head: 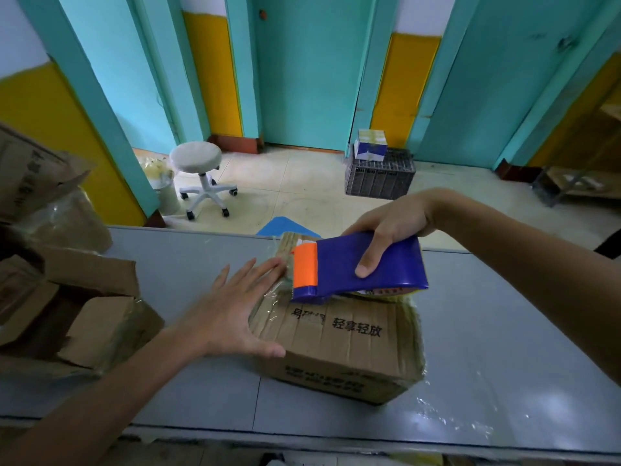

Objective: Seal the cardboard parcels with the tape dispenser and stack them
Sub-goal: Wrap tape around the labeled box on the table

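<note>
parcel (339,334) mid-table (504,331) | tape dispenser (363,267) atop | table right bare

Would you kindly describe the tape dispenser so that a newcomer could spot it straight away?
Start at the grey table; near its middle sits a printed cardboard parcel. The tape dispenser rests on that parcel's top, held by the right hand. It alone is dark blue with an orange front plate.
</note>
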`<state>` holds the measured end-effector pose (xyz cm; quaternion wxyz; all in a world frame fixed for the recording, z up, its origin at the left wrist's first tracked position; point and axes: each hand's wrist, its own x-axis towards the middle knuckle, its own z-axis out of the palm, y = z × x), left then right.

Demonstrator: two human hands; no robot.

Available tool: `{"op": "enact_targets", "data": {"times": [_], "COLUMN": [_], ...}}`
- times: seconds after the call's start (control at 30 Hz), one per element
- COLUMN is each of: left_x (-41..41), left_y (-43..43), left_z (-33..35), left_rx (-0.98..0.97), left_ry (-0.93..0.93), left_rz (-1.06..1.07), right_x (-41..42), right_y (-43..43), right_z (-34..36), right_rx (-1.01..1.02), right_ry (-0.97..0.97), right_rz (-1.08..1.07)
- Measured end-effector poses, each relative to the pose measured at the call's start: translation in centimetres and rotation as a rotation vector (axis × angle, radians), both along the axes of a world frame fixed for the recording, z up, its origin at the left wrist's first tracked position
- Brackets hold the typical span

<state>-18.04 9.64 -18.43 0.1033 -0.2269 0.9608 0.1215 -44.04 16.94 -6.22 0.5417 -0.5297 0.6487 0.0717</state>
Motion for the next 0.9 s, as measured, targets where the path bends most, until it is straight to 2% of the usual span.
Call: {"op": "enact_targets", "data": {"times": [0.2, 0.5, 0.6, 0.73, 0.83, 0.9], "left_x": [0.0, -0.5, -0.6, -1.4, -3.3, -5.5], "left_y": [0.2, 1.4, 2.7, 3.5, 4.7, 5.5], "left_z": [-0.1, -0.3, -0.4, 1.7, 3.6, 4.1], "left_rx": [0.018, 0.023, 0.030, -0.080, -0.185, -0.214], "left_ry": [0.043, 0.098, 0.077, -0.090, -0.161, -0.131], "left_rz": [0.035, 0.106, 0.135, 0.144, 0.056, -0.030], "right_x": [-3.8, -11.6, -11.5, -11.8, -11.9, -11.7], "right_y": [3.6, 14.4, 15.0, 14.8, 14.3, 13.9], "right_z": [0.9, 0.2, -1.0, -1.3, -0.6, 0.1], "right_rx": [-0.029, 0.027, 0.064, 0.047, 0.017, 0.001], "right_ry": [0.008, -0.069, -0.032, -0.014, 0.025, 0.032], "right_rz": [-0.083, -0.273, -0.250, -0.219, -0.172, -0.127]}}
